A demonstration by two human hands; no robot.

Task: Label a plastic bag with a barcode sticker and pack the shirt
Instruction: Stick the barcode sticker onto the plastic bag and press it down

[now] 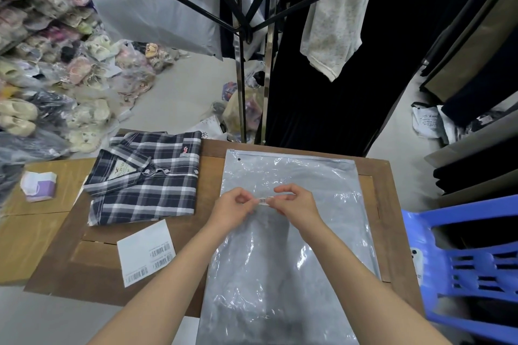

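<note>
Barcode sticker (pixel 265 200) pinched between both hands over the plastic bag (pixel 288 232)

Left hand (pixel 234 209) and right hand (pixel 297 204) each have a fingertip grip clamped on one end of the sticker, held just above the bag's upper middle. Bag lies flat on the wooden desk (pixel 381 204), zip edge away from the person. Folded plaid shirt (pixel 145 179) sits left of the bag, not yet packed; sticker sheet (pixel 145 253) lies near the shirt's front edge; blue plastic chair (pixel 462 266) to the right
</note>
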